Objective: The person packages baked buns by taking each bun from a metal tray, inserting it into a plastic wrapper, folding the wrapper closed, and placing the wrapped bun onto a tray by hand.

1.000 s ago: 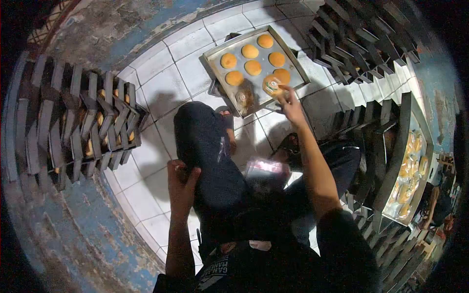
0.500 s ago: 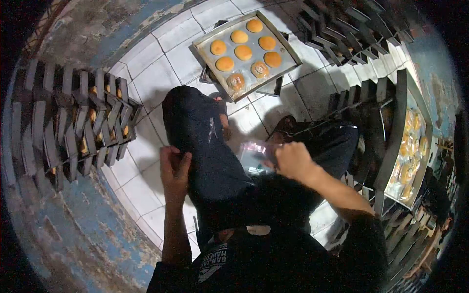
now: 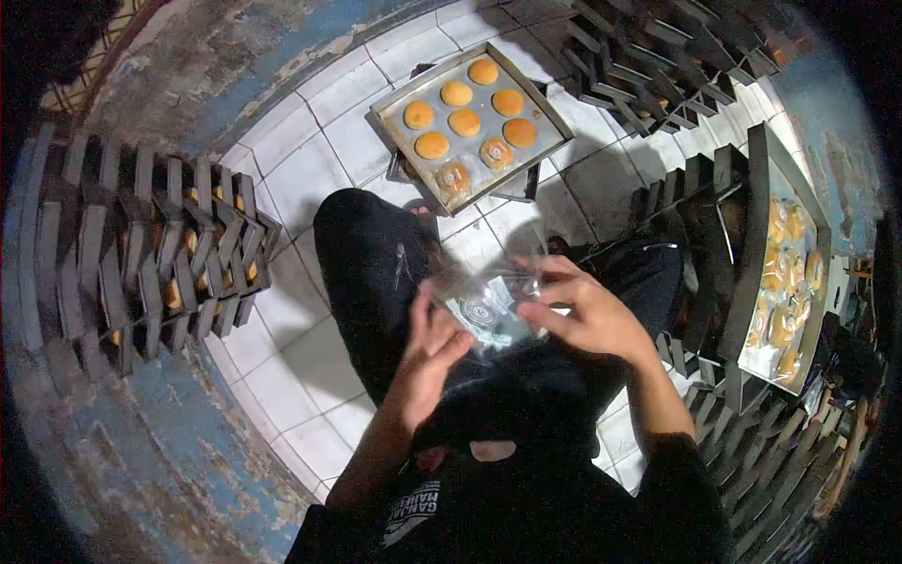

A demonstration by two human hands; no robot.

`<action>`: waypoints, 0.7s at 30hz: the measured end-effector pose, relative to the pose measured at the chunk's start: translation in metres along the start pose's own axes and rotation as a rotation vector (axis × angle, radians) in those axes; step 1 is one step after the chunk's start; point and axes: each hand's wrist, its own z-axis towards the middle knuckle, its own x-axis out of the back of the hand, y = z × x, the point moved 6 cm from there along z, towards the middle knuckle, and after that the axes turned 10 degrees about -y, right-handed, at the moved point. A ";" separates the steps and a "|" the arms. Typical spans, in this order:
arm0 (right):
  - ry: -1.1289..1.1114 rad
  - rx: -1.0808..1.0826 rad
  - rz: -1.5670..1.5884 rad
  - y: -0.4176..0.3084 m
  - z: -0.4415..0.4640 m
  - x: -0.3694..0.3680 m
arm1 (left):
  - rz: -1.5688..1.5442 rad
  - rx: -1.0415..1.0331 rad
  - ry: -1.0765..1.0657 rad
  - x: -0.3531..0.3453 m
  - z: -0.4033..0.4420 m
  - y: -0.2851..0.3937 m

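A clear plastic bag with white printing (image 3: 484,312) is held over my lap. My left hand (image 3: 430,355) grips its left side, with the thumb lying near the print. On the opposite side, my right hand (image 3: 592,318) pinches the bag between thumb and fingers. The bag looks thin and nothing can be made out inside it. Beyond my knees, a metal tray (image 3: 470,155) carries several round golden buns (image 3: 464,122). Two buns at its near edge are wrapped in clear printed bags, such as the wrapped bun (image 3: 453,178).
Stacked dark trays (image 3: 160,249) with buns inside stand at the left. Another stack (image 3: 648,61) is at the upper right. On the right, a tray holds several wrapped buns (image 3: 787,273). White floor tiles (image 3: 291,371) and a peeling blue wall (image 3: 122,442) surround me.
My left hand has come from beside my left knee to the bag and taken hold of it. The bag, blurred before in my right hand, is now spread between both hands.
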 end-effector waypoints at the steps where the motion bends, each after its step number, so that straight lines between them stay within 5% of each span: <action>1: 0.025 0.031 0.111 -0.002 0.001 0.009 | -0.139 0.101 0.027 0.001 0.003 -0.011; 4: -0.029 -0.017 0.210 -0.006 0.008 0.031 | -0.299 0.167 -0.082 0.000 0.017 -0.009; 5: 0.154 0.127 0.199 -0.003 0.009 0.042 | -0.041 0.113 0.011 0.006 0.021 0.004; 7: 0.442 -0.101 0.747 0.030 0.011 0.056 | 0.390 0.039 0.161 0.012 0.029 0.039; 8: 0.495 0.015 0.671 0.032 0.018 0.067 | 0.395 0.077 0.204 0.014 0.031 0.050; 10: 0.484 0.011 0.714 0.036 0.036 0.069 | 0.399 0.119 0.255 0.029 0.035 0.060; 13: 0.452 0.033 0.752 0.052 0.070 0.074 | 0.436 -0.084 0.294 0.057 0.040 0.082; 15: 0.217 0.043 0.698 0.080 0.107 0.074 | 0.488 -0.087 0.435 0.067 0.044 0.104; 17: 0.114 -0.109 0.728 0.138 0.154 0.071 | 0.504 -0.124 0.492 0.073 0.050 0.114; 19: 0.020 -0.351 0.384 0.239 0.201 0.065 | 0.525 -0.110 0.595 0.107 0.051 0.109; 21: 0.108 -0.501 0.282 0.338 0.231 0.069 | 0.656 -0.063 0.612 0.116 0.051 0.113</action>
